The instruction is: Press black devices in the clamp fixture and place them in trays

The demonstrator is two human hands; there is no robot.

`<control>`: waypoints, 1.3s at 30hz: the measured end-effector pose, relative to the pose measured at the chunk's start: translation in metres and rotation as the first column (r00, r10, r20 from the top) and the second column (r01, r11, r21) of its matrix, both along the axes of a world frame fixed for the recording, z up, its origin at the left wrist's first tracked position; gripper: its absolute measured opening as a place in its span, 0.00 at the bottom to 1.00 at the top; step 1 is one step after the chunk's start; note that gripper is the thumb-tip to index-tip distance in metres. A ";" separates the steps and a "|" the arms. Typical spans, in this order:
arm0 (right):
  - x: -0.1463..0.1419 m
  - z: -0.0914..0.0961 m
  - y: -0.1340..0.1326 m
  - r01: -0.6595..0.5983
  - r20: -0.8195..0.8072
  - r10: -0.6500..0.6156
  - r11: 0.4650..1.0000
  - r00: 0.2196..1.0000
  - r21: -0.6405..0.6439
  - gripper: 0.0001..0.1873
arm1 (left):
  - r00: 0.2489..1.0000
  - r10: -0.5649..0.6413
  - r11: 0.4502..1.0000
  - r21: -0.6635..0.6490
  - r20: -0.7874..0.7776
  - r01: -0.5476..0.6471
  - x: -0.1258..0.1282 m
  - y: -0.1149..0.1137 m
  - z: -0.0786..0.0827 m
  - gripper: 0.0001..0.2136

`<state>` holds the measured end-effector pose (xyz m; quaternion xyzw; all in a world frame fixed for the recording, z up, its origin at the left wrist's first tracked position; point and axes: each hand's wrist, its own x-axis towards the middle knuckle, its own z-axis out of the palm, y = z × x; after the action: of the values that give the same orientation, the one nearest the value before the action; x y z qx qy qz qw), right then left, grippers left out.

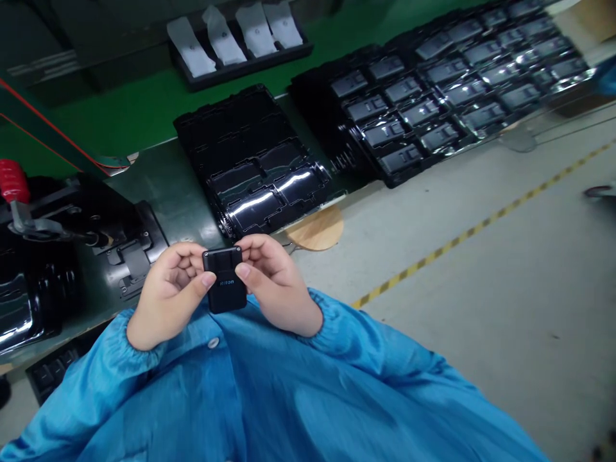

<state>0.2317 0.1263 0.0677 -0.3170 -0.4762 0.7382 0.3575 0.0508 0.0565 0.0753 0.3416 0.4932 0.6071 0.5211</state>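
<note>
Black and flat, a case point(227, 299) with blue lettering point(226, 282) and rounded corners sits between the left fingers point(191, 251) and right fingers point(258, 244). Both grasp its sides.

Holds bare left hand point(168, 292) and bare right hand point(276, 285) close together, with curled fingers point(185, 251), thumbs point(253, 279) on top pointing inward, and shiny blue cloth sleeves point(370, 340) snug near the wrists point(308, 317).

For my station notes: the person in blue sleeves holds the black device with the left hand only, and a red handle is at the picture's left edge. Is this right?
One thing is wrong: the head view shows both the left hand and the right hand holding the black device. The rest stands.
</note>
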 end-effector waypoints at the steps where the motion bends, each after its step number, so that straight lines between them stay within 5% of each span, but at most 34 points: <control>1: -0.001 0.001 0.001 -0.005 -0.003 0.004 1.000 1.000 -0.006 0.20 | 1.000 0.001 1.000 0.002 0.004 -0.001 -0.001 0.000 0.001 0.13; 15: -0.011 0.004 0.015 -0.016 -0.028 0.016 1.000 0.999 0.012 0.15 | 0.998 0.045 0.998 -0.051 -0.041 -0.047 -0.009 0.003 -0.001 0.13; 27: -0.022 -0.013 0.034 -0.038 0.017 0.042 0.982 0.999 -0.186 0.14 | 0.997 0.066 0.974 -0.221 0.031 -0.057 -0.010 0.024 -0.004 0.18; 34: -0.040 -0.034 0.025 -0.206 0.080 0.225 0.959 0.971 -0.196 0.13 | 0.986 0.165 0.945 -0.279 -0.041 -0.169 -0.023 -0.008 -0.025 0.19; 36: -0.048 -0.042 0.016 -0.272 0.130 0.287 0.955 0.949 -0.119 0.14 | 0.973 0.222 0.924 -0.306 -0.066 -0.231 -0.028 -0.024 -0.033 0.19; 39: -0.062 -0.051 0.002 -0.419 0.256 0.383 0.902 0.888 0.103 0.28 | 0.941 0.314 0.880 -0.333 -0.125 -0.338 -0.039 -0.047 -0.042 0.19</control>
<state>0.1699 0.1283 0.0165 -0.2660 -0.6255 0.7151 0.1630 0.0118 0.0091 0.0337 0.1761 0.6608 0.5768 0.4468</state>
